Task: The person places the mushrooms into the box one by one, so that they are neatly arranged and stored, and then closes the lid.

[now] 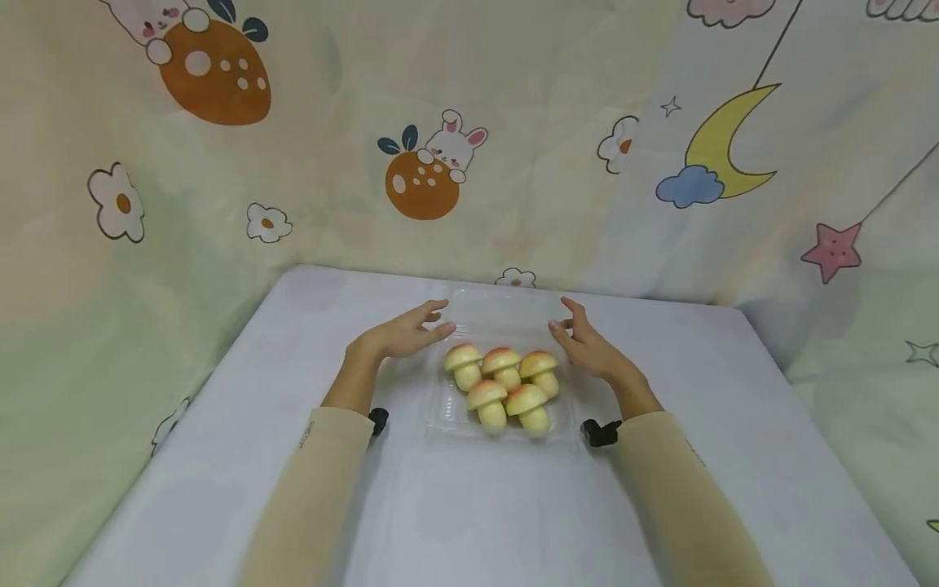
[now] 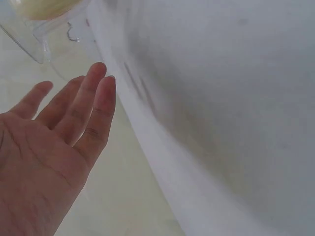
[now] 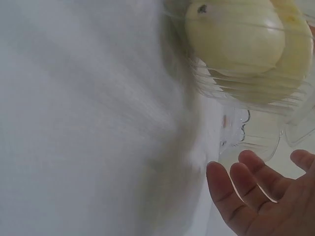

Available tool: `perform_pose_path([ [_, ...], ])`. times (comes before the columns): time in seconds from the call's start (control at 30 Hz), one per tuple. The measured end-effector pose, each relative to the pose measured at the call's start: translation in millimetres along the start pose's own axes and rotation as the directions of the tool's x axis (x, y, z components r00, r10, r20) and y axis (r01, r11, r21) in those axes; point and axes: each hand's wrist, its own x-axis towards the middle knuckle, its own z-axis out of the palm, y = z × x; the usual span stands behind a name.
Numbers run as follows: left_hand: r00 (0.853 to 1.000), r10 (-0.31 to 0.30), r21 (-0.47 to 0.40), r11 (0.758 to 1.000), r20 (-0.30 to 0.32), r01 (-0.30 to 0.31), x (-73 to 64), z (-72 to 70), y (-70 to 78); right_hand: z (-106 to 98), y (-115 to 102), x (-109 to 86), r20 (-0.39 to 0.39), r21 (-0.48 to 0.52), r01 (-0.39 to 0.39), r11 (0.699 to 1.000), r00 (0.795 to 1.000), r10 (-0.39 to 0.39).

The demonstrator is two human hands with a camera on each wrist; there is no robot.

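A clear plastic clamshell box [image 1: 451, 416] lies on the table with its lid [image 1: 504, 314] folded back toward the wall. Inside the tray sit several toy mushrooms [image 1: 487, 395] with pale yellow stems and red-tinged caps, in two rows. My left hand [image 1: 402, 333] is beside the lid's left edge, fingers extended and slightly bent, holding nothing. On the opposite side, my right hand [image 1: 589, 346] has its fingers spread near the lid's right edge, also holding nothing. Whether either hand's fingertips touch the plastic, I cannot tell. In the right wrist view, a mushroom [image 3: 236, 39] shows through the ribbed tray wall.
A white cloth covers the table [image 1: 469, 505]. Behind it hangs a patterned curtain [image 1: 330, 163] with rabbits, flowers and a moon. Small black wrist cameras [image 1: 600, 433] sit at both sleeve cuffs.
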Motion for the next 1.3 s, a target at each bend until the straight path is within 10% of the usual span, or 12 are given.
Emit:
perform_pose_path([
  [0.73,0.997,0.021,-0.142,0.989,-0.079,-0.032,-0.8,-56.4,31.4,-20,-34,17.5,-0.132,-0.07,0.057,0.996,0.989,-0.066],
  [1.3,0.966,0.186,-0.077,0.976,-0.177,-0.202,-33.5,-64.2,60.1,-34,-41,-11.1,-0.382,0.017,0.352,0.936,0.867,-0.319],
])
